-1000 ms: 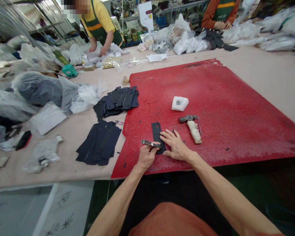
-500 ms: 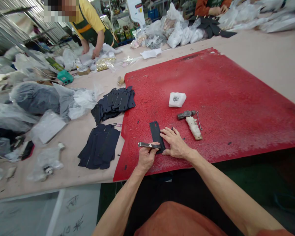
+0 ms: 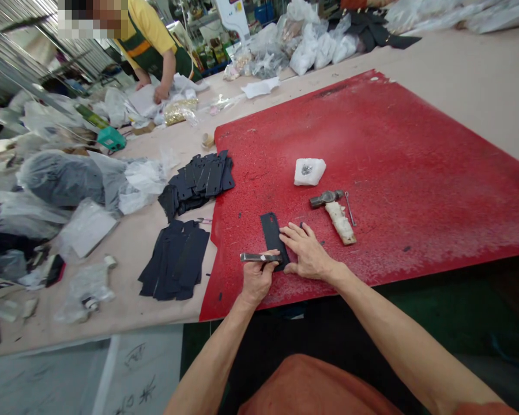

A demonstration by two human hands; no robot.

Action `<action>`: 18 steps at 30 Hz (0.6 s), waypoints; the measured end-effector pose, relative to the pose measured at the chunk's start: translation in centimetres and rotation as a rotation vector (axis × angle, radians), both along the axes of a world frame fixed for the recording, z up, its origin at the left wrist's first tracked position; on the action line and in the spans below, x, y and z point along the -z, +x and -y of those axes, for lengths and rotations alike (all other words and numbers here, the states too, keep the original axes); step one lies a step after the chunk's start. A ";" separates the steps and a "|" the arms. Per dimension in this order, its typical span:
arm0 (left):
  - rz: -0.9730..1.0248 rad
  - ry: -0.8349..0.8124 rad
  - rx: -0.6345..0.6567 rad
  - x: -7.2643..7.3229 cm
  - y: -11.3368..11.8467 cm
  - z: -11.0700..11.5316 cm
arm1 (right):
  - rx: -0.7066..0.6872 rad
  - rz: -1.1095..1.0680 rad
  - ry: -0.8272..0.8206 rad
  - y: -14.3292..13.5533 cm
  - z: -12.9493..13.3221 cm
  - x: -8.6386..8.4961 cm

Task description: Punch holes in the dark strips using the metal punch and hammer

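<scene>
My left hand (image 3: 258, 281) is closed around a metal rod-like tool (image 3: 259, 257), whose right end lies over the lower part of a dark strip (image 3: 271, 231). The strip lies flat on the red mat (image 3: 398, 150) and has a small hole near its top. Spread out, my right hand (image 3: 308, 252) rests with its fingertips at the strip's right edge. A hammer (image 3: 338, 219) with a wrapped handle lies to the right, beside a thin metal pin (image 3: 350, 208). Above it sits a white block (image 3: 309, 172) with small metal bits on top.
Two piles of dark pieces, an upper one (image 3: 201, 178) and a lower one (image 3: 175, 259), lie left of the strip. Plastic bags (image 3: 60, 176) crowd the far left. Across the table (image 3: 155, 311) a person in yellow (image 3: 149, 34) handles white material.
The whole view has shifted slightly, with the far side of the table higher in the picture. My hands, the tool and the strip keep nearly the same arrangement.
</scene>
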State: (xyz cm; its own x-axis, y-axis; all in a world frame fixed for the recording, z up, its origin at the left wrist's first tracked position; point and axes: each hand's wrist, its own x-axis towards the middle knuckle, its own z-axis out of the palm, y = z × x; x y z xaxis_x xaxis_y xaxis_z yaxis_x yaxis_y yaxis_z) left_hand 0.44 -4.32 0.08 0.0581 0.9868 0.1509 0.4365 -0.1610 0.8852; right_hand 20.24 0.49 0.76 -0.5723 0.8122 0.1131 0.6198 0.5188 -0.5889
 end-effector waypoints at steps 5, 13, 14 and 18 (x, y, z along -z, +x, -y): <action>-0.005 0.017 0.013 0.3 -0.2 0.0 | 0.003 0.000 0.002 0.0 0.0 0.0; -0.079 0.024 0.047 -0.3 -0.2 -0.2 | 0.003 -0.016 -0.002 0.0 -0.1 0.0; -0.085 0.028 0.054 -0.4 -0.2 -0.2 | 0.004 -0.021 -0.001 0.1 -0.1 0.0; -0.118 0.063 0.065 -0.2 0.2 -0.4 | 0.004 -0.036 -0.007 0.1 -0.1 0.3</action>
